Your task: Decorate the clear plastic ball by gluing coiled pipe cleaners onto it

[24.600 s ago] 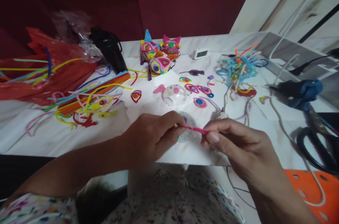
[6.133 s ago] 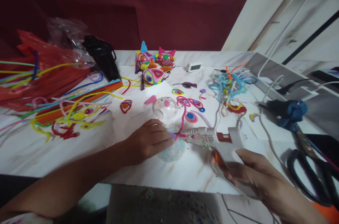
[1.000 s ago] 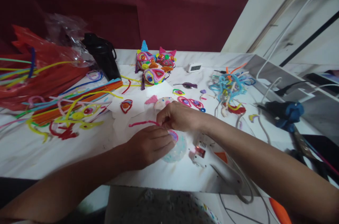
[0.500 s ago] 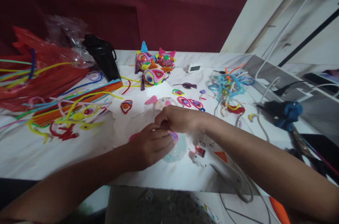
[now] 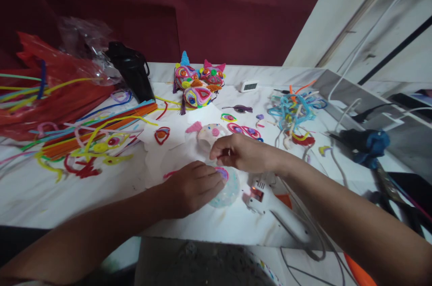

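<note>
My left hand (image 5: 195, 188) is low over the white paper, its fingers closed round a pink and purple pipe-cleaner coil (image 5: 222, 173). A pink end sticks out on the hand's left side. Just above and to the right is my right hand (image 5: 236, 153), apart from the left, fingers curled with thumb and forefinger close together. What they hold, if anything, cannot be made out. Under the left fingertips lies a pale bluish round pad (image 5: 227, 193). Behind the hands is a whitish round piece (image 5: 209, 133) with pink and blue spots and a pink fuzzy triangle (image 5: 194, 127).
A white glue gun (image 5: 270, 202) with a lit red window lies right of the hands. Pipe cleaners (image 5: 101, 130) and a black bottle (image 5: 131, 72) are left. Finished colourful ornaments (image 5: 197, 81) stand at the back. Tangled scraps (image 5: 293, 110) and cables lie right.
My right hand has drawn away from the left, slightly up and to the right. The left hand stays nearly in place on the coil.
</note>
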Demonstrator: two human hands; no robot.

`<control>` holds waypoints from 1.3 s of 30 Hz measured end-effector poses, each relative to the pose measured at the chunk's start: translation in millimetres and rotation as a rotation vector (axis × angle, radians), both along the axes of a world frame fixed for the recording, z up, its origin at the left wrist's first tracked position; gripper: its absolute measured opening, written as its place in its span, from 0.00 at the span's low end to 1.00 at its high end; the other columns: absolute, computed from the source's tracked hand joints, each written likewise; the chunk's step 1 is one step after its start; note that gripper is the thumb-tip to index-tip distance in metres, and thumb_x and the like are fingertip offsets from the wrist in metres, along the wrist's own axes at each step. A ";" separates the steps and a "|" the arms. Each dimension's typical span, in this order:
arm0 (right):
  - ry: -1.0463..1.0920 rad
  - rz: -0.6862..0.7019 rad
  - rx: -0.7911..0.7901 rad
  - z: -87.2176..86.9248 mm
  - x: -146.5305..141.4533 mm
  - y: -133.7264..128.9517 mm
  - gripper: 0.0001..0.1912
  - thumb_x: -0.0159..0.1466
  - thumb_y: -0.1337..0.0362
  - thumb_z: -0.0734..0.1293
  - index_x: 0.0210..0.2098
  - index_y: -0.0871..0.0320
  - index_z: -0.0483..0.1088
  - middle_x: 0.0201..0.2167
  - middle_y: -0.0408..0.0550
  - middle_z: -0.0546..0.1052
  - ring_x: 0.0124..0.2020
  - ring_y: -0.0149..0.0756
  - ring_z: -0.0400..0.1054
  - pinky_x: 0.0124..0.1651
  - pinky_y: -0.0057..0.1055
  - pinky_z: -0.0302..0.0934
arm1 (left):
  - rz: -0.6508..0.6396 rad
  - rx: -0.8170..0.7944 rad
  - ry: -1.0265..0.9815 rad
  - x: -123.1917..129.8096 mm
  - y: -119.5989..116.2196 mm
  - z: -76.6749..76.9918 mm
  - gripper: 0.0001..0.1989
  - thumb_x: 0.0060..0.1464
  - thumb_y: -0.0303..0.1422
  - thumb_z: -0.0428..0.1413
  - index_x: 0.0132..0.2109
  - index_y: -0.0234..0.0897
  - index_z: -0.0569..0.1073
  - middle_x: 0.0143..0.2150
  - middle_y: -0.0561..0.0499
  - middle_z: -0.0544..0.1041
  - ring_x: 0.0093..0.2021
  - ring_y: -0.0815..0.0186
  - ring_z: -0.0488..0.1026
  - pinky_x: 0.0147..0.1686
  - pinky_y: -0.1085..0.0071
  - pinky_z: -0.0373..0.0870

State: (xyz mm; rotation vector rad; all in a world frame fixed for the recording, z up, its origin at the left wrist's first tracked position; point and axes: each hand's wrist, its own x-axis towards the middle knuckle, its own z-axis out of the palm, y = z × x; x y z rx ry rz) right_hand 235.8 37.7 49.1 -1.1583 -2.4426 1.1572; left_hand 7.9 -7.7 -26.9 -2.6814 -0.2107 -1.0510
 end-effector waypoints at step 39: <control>-0.088 0.018 0.178 -7.1 17.4 -38.5 0.18 0.72 0.78 0.66 0.36 0.59 0.87 0.37 0.48 0.82 0.33 0.32 0.74 0.38 0.32 0.61 | 0.146 -0.235 -0.129 0.4 -11.3 9.9 0.10 0.75 0.21 0.53 0.53 0.32 0.79 0.43 0.44 0.85 0.43 0.60 0.83 0.45 0.66 0.87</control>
